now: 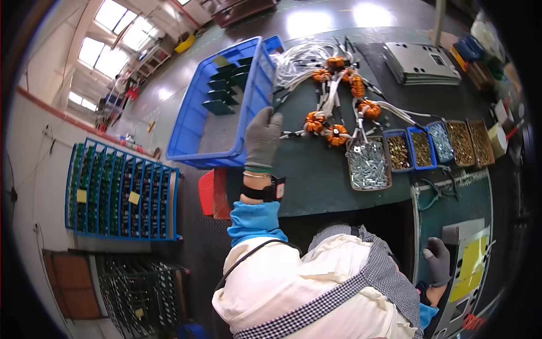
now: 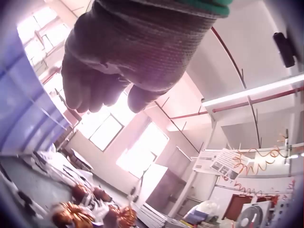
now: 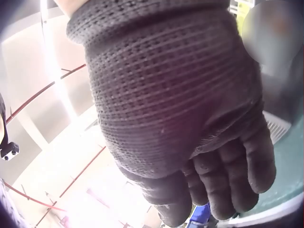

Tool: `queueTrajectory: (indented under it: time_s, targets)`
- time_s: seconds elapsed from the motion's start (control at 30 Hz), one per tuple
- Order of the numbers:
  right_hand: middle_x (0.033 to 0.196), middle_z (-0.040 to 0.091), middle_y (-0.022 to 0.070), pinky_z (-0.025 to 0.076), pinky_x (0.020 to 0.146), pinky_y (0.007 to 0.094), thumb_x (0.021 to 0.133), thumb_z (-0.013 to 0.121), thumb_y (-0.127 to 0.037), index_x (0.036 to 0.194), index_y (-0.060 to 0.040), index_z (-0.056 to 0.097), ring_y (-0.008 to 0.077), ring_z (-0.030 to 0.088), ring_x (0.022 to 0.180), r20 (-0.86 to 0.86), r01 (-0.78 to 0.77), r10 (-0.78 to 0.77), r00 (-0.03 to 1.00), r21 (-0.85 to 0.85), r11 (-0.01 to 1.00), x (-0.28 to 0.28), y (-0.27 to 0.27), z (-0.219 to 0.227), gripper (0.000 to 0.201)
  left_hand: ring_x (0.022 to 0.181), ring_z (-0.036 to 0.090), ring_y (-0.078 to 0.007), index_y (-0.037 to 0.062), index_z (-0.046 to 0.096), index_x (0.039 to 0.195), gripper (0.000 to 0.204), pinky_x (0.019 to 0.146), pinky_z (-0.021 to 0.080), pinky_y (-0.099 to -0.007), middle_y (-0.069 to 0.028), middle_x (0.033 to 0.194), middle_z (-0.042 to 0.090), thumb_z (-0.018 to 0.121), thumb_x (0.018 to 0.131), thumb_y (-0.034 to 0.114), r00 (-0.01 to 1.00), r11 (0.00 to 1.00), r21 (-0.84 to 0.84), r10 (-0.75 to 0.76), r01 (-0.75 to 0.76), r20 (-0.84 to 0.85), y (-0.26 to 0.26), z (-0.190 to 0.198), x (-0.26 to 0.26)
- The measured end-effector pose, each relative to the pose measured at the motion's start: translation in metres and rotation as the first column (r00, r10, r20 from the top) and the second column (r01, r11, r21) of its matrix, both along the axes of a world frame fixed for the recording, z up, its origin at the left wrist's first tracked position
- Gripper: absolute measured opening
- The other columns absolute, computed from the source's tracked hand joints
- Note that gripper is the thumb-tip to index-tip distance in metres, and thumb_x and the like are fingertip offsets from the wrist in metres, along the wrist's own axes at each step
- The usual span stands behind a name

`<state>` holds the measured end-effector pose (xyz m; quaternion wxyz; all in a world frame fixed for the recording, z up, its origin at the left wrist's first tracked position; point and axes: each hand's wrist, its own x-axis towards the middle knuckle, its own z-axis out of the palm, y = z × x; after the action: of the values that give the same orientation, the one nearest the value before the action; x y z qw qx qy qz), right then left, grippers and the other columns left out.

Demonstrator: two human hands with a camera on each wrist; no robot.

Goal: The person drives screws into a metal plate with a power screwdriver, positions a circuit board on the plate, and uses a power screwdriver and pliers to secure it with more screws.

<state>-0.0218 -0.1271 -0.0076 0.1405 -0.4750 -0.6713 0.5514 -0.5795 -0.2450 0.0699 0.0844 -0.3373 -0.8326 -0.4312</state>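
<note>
While our left hand [image 1: 263, 137] grips the blue crate [image 1: 195, 121] rim, fingers curled, we judge repositioning next; right hand [image 1: 438, 261] rests relaxed, holding nothing.

Gloves: grey knit is worn on the left hand [image 1: 263, 137] and right hand [image 1: 438, 260].
Cuff: green-edged.
Sleeves: blue.
Jacket: cream, checked trim.
</note>
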Motion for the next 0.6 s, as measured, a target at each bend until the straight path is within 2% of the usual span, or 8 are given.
queueTrajectory:
  time_s: [0.07, 0.17, 0.2, 0.3, 0.33, 0.43, 0.53, 0.6]
  targets:
    - [0.090, 0.063, 0.0049, 0.049, 0.077, 0.0266, 0.081, 0.064, 0.000, 0.112, 0.0023, 0.059, 0.0119, 0.060, 0.083, -0.025, -0.079, 0.078, 0.997, -0.016, 0.997, -0.021, 0.009, -0.004, 0.032, 0.089, 0.069, -0.0338, 0.0004, 0.066, 0.111, 0.036, 0.079, 0.052, -0.0380, -0.0210, 0.095, 0.070, 0.065, 0.091, 0.029, 0.993, 0.996, -0.031, 0.075, -0.078, -0.091, -0.028, 0.012, -0.016]
    - [0.090, 0.063, 0.0052, 0.050, 0.076, 0.0266, 0.081, 0.064, -0.001, 0.113, 0.0019, 0.059, 0.0121, 0.060, 0.083, -0.018, -0.161, 0.160, 0.987, -0.061, 0.985, -0.052, 0.011, 0.010, 0.032, 0.087, 0.070, -0.0301, -0.0002, 0.066, 0.113, 0.038, 0.078, 0.052, -0.0359, -0.0208, 0.096, 0.070, 0.065, 0.091, 0.031, 0.997, 0.993, -0.096, 0.065, -0.062, 0.030, -0.062, 0.042, -0.019]
    - [0.091, 0.064, 0.0057, 0.050, 0.074, 0.0268, 0.082, 0.065, -0.002, 0.113, 0.0015, 0.059, 0.0122, 0.061, 0.082, -0.075, -0.209, 0.206, 0.976, -0.034, 0.977, -0.050, 0.014, -0.003, 0.032, 0.084, 0.070, -0.0270, -0.0001, 0.066, 0.112, 0.037, 0.076, 0.052, -0.0345, -0.0202, 0.095, 0.070, 0.065, 0.091, 0.030, 0.996, 0.989, -0.137, 0.071, -0.063, 0.055, -0.069, 0.064, -0.009]
    - [0.091, 0.065, 0.0055, 0.050, 0.074, 0.0273, 0.081, 0.066, -0.002, 0.113, 0.0011, 0.059, 0.0123, 0.061, 0.082, -0.112, -0.228, 0.220, 0.969, -0.065, 0.971, -0.047, 0.023, -0.020, 0.033, 0.075, 0.061, -0.0116, -0.0005, 0.067, 0.109, 0.034, 0.068, 0.049, -0.0269, -0.0045, 0.085, 0.068, 0.066, 0.093, 0.030, 1.000, 0.991, -0.132, 0.004, -0.005, -0.012, -0.094, 0.073, -0.036]
    - [0.089, 0.065, 0.0074, 0.050, 0.073, 0.0278, 0.080, 0.068, -0.004, 0.112, 0.0009, 0.060, 0.0132, 0.062, 0.081, -0.103, -0.215, 0.209, 0.972, -0.046, 0.976, -0.044, 0.026, -0.028, 0.033, 0.074, 0.059, -0.0129, 0.0004, 0.068, 0.108, 0.034, 0.067, 0.049, -0.0274, -0.0002, 0.082, 0.064, 0.065, 0.094, 0.031, 0.998, 0.985, -0.169, -0.024, 0.035, 0.062, -0.097, 0.084, -0.045]
    - [0.088, 0.066, 0.0100, 0.051, 0.074, 0.0289, 0.080, 0.069, -0.006, 0.111, 0.0012, 0.060, 0.0146, 0.063, 0.082, 0.046, -0.278, 0.276, 0.960, 0.044, 0.960, -0.043, 0.034, -0.037, 0.033, 0.076, 0.066, -0.0202, 0.0014, 0.070, 0.105, 0.035, 0.067, 0.052, -0.0320, -0.0096, 0.086, 0.069, 0.063, 0.094, 0.034, 0.946, 0.948, -0.282, -0.052, 0.147, 0.319, -0.101, 0.105, -0.115]
    - [0.088, 0.067, 0.0121, 0.051, 0.077, 0.0313, 0.080, 0.068, -0.006, 0.110, 0.0014, 0.060, 0.0174, 0.065, 0.083, 0.063, -0.184, 0.178, 0.982, 0.124, 0.975, -0.058, 0.014, -0.037, 0.032, 0.075, 0.064, -0.0211, 0.0020, 0.071, 0.103, 0.037, 0.068, 0.051, -0.0310, -0.0085, 0.084, 0.067, 0.064, 0.092, 0.037, 0.920, 0.881, -0.473, 0.187, -0.002, 0.345, -0.085, 0.113, -0.191]
    - [0.090, 0.067, 0.0126, 0.051, 0.079, 0.0323, 0.081, 0.067, -0.007, 0.111, 0.0012, 0.061, 0.0189, 0.065, 0.085, 0.024, -0.093, 0.091, 0.996, 0.107, 0.990, -0.066, -0.002, -0.042, 0.032, 0.081, 0.067, -0.0233, 0.0032, 0.071, 0.104, 0.038, 0.072, 0.053, -0.0327, -0.0117, 0.090, 0.069, 0.063, 0.092, 0.038, 0.875, 0.756, -0.651, 0.359, -0.068, 0.326, -0.068, 0.090, -0.255]
